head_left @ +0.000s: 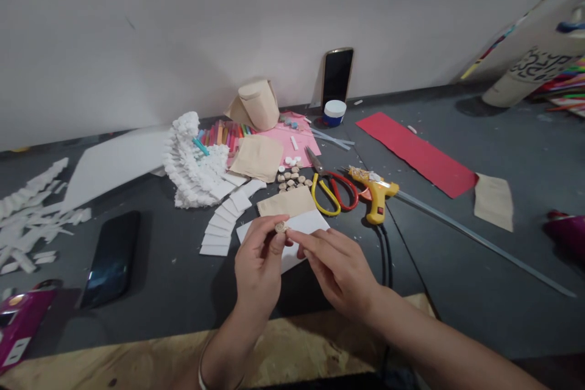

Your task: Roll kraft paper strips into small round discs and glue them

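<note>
While the left hand (256,268) pinches a small beige roll (280,228) between thumb and fingers, the right hand (340,268) points in toward it, index fingertip at the roll's right side; whether the right fingers grip it too, I cannot tell. Measured from the yellow glue gun (376,201), the roll is to the left and nearer the wearer, above a white sheet (314,222) that also lies left of the gun. Its spiral end seems to face the wearer, so its axis appears to run that way, though fingers hide most of its side. Of the two hands, the right is nearer the gun. Scissors (319,168) lie just left of the gun, with loose beige rolls (291,183) farther left.
</note>
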Motion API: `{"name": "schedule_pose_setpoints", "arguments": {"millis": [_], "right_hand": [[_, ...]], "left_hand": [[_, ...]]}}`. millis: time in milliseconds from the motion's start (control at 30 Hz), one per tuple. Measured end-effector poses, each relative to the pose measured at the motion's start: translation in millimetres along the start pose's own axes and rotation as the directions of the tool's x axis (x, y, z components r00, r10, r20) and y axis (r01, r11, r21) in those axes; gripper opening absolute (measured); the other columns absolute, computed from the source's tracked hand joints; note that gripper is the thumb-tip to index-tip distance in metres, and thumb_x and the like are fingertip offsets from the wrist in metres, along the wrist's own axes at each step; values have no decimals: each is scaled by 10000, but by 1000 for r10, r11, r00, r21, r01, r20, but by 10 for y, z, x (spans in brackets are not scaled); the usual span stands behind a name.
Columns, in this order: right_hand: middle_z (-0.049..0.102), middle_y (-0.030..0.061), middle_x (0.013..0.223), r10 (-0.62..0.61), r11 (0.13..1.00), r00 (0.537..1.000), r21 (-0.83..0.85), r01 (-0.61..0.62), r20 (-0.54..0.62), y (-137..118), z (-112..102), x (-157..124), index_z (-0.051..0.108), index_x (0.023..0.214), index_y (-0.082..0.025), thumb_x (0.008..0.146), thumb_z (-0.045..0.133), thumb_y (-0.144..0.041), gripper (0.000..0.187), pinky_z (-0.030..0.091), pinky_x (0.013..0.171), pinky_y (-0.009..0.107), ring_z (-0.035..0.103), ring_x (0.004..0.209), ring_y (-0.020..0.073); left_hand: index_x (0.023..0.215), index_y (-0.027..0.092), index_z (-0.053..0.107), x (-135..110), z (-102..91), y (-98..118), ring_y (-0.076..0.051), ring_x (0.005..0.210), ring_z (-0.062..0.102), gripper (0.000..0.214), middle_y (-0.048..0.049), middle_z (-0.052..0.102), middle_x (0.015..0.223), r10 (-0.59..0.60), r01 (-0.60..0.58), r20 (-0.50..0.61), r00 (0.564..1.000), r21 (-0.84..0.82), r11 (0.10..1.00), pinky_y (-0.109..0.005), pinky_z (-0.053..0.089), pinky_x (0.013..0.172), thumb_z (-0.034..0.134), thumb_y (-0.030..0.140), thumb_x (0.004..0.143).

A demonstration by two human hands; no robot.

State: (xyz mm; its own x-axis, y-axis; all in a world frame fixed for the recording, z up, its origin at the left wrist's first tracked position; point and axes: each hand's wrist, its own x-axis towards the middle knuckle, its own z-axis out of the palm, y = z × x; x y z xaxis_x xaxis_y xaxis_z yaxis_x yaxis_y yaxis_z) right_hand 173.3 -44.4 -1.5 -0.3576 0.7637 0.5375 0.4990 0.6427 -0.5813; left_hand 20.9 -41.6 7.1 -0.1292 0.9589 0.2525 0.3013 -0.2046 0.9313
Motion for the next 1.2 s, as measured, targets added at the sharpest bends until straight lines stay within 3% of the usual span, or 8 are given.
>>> {"name": "schedule_pose_setpoints", "arguments": {"millis": [833, 1100, 1200], "right_hand": [[703, 50, 791, -61, 998, 998, -22, 60, -29, -2, 9, 16, 562, 1220, -131, 966, 413, -104, 296, 453, 628, 284, 626, 673, 153], [705, 55, 796, -55, 998, 998, -24, 55, -31, -2, 10, 18, 569, 1211, -129, 960, 419, -98, 294, 461, 630, 286, 633, 677, 152], [703, 49, 786, -46, 998, 999, -32, 46, -15, 6, 12, 12, 564, 1227, -142, 966, 410, -115, 305, 462, 628, 284, 626, 672, 150]], "left_hand": [[1000, 214, 691, -7, -19, -30, -153, 963, 626, 187, -47, 668, 1009, 23, -23, 7, 1000, 26, 999, -220, 502, 812, 555, 320, 928], [996, 225, 703, -3, -7, -5, -147, 923, 630, 183, -43, 663, 1010, -17, 17, 6, 1000, -11, 1000, -210, 498, 776, 567, 322, 920], [982, 225, 715, -7, 15, -38, -138, 874, 629, 185, -42, 660, 1013, -89, 91, 20, 996, -88, 992, -208, 496, 759, 594, 341, 904]]}}
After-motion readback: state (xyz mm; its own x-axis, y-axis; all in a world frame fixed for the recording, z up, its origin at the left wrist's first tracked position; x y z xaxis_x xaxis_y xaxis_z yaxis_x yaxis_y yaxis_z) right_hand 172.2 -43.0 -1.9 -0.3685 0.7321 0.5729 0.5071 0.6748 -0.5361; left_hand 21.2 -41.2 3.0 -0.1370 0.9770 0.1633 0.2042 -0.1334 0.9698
